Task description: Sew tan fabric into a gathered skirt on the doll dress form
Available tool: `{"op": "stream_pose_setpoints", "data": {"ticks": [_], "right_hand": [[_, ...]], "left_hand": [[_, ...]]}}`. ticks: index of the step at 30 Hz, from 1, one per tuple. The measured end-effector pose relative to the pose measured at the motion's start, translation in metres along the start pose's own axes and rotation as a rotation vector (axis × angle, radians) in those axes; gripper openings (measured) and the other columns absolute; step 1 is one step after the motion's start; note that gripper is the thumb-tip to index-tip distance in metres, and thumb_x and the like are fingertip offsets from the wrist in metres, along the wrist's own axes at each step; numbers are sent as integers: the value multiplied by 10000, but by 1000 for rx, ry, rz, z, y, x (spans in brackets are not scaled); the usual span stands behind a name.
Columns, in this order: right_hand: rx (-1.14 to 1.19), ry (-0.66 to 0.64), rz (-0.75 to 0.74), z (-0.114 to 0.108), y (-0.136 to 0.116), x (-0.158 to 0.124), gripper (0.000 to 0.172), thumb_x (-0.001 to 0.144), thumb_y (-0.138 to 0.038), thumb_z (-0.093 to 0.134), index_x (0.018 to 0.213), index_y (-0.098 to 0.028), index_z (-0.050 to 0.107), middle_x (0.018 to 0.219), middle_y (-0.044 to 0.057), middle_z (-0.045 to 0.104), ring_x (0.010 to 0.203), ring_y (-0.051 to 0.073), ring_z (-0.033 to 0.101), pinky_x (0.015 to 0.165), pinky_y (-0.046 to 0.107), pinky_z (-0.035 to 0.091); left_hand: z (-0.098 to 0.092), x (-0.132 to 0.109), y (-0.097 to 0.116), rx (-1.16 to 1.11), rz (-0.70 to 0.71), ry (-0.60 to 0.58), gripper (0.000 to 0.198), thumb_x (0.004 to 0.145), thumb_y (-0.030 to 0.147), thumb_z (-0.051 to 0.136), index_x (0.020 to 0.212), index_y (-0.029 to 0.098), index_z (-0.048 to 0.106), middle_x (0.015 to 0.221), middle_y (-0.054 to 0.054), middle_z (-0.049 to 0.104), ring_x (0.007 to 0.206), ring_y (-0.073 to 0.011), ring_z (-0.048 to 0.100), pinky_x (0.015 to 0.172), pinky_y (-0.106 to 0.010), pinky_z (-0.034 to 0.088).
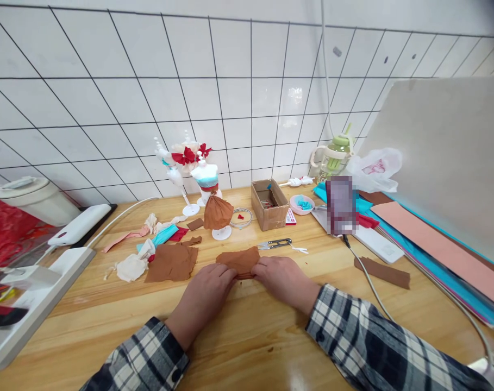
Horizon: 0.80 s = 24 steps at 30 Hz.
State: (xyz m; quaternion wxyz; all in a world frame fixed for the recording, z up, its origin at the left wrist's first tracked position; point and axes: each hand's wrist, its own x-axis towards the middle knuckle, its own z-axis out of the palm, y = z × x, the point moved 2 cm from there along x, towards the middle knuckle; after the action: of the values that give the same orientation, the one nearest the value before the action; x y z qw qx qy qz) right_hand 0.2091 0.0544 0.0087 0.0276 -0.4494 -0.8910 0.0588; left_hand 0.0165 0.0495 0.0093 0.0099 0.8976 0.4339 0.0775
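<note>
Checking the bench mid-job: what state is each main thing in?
Held brown piece: creased, gripped near its edge by left hand and right hand.
Snips: lying flat, unheld.
Cardboard box: open on top.
Pink bowl: uncovered, holding blue scraps.
Brown skirt: gathered, on white stand.
Green-lidded bottle: upright, lid on.

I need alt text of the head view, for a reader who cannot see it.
A left hand and right hand hold a brown sheet at a wooden table. Beyond it are snips, a cardboard box and gathered brown material on a white stand.
</note>
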Motion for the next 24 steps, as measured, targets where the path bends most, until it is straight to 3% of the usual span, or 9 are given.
{"op": "stream_pose_setpoints", "data": {"ticks": [6,15,24], "right_hand": [[-40,0,-17,1,1,-1,146,908,-175,469,913,-196,613,933,63,626,833,175,619,683,249,444],[-32,21,21,2,3,-2,187,950,-273,427,956,-213,604,906,41,653,795,180,633,655,266,440],[-63,39,-21,0,1,-3,140,908,-172,473,903,-192,611,928,54,637,865,188,604,708,269,439]], "left_hand": [[1,1,0,22,-7,-19,253,938,243,435,841,195,665,854,-59,658,818,-212,605,760,-360,483],[-6,2,3,13,16,-34,246,940,221,435,893,199,676,869,-53,669,846,-205,606,787,-355,492],[1,2,0,-27,2,-26,265,944,233,422,906,190,680,868,-62,675,846,-212,602,792,-357,479]]}}
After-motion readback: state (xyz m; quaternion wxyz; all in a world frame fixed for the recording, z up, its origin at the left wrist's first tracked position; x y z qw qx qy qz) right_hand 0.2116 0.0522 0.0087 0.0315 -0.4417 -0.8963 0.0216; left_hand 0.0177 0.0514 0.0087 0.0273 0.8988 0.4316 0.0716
